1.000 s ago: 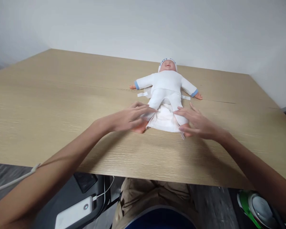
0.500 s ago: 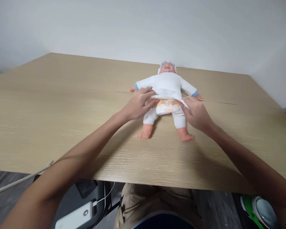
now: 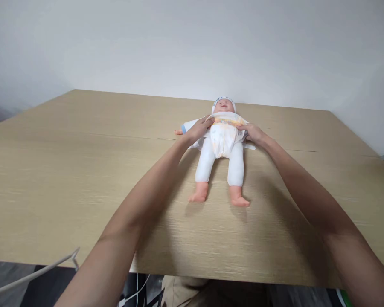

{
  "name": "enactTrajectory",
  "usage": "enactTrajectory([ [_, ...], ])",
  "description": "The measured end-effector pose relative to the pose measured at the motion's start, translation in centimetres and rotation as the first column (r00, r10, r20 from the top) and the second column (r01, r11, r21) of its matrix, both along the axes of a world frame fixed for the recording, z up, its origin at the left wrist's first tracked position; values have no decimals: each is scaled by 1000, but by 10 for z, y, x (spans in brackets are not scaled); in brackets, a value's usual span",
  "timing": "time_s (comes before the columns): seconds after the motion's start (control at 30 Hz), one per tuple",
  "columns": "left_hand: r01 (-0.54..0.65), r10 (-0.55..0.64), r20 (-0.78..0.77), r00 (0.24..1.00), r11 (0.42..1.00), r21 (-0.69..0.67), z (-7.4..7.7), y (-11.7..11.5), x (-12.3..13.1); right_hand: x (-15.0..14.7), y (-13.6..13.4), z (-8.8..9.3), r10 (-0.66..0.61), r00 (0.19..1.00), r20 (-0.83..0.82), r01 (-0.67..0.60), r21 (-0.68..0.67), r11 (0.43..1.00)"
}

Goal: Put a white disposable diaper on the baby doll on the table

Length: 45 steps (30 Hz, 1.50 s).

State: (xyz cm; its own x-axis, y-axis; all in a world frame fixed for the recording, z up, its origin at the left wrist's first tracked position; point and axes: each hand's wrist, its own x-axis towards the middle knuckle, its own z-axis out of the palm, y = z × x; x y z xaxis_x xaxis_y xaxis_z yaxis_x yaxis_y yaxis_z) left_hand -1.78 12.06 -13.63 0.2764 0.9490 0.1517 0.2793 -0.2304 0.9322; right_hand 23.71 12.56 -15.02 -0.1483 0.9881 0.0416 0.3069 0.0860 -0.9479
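A baby doll [image 3: 206, 164] in white clothes and a printed white cap lies on its back on the table, feet toward me. The front of a white diaper [image 3: 223, 140] with an orange printed band spreads from between its legs up over the belly. My left hand [image 3: 199, 129] pinches the upper left edge of the diaper. At the upper right edge, my right hand [image 3: 255, 133] has its thumb and fingers closed on the diaper. White flaps stick out below both hands. The doll's right-side arm is mostly hidden.
The wooden table [image 3: 92, 179] has a seam running across it, with a pale wall [image 3: 192, 47] behind. A white cable [image 3: 32, 275] crosses the near left edge. Below the near edge, part of a green object [image 3: 344, 296] shows at the right.
Both hands have moved up the doll's body, drawing the diaper front over the belly. The doll's legs now lie straighter and closer together. The camera view has tilted up.
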Motion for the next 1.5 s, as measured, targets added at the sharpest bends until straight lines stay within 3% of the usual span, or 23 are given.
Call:
enactTrajectory([
  [0.17,-48,53,41,998,992,-117,-12,-14,-6,6,-18,-6,67,993,-95,-75,-88,993],
  [0.3,-67,65,-20,998,988,-139,-5,-55,-16,16,-55,-3,180,978,-109,-196,-167,966],
  [0.4,-68,57,-62,996,980,-188,3,-84,-21,21,-82,-5,235,972,-17,-236,-123,964],
  [0.47,-77,62,-82,995,977,-199,7,-95,-23,22,-98,-10,159,983,87,-158,-16,987],
  [0.53,-104,83,-128,988,980,-171,9,-99,-25,24,-113,-15,-13,979,203,-12,122,992],
  [0.6,-155,141,-232,963,987,-46,9,-97,-27,28,-128,-20,-180,936,303,100,264,959],
  [0.67,-198,264,-375,889,958,206,10,-93,-30,36,-143,-25,-261,886,382,105,383,918],
  [0.77,-160,467,-476,745,818,552,17,-91,-28,48,-158,-33,-284,826,487,30,465,885],
  [0.83,-103,503,-461,731,749,654,26,-94,-18,54,-163,-40,-293,796,529,15,468,884],
  [0.9,5,431,-453,780,719,695,37,-101,0,57,-164,-47,-307,777,550,34,450,893],
  [0.97,173,282,-497,821,706,686,44,-108,21,59,-163,-50,-316,765,561,75,410,909],
  [1.07,346,132,-602,787,713,609,42,-116,47,60,-163,-48,-303,746,592,126,321,939],
  [1.2,356,111,-695,711,795,492,26,-117,57,62,-165,-38,-239,746,621,140,204,969],
  [1.33,330,133,-711,690,817,473,19,-119,57,63,-165,-29,-119,793,597,100,64,993],
  [1.5,318,159,-727,669,822,473,21,-123,61,65,-154,-6,-31,937,347,28,13,1000],
])
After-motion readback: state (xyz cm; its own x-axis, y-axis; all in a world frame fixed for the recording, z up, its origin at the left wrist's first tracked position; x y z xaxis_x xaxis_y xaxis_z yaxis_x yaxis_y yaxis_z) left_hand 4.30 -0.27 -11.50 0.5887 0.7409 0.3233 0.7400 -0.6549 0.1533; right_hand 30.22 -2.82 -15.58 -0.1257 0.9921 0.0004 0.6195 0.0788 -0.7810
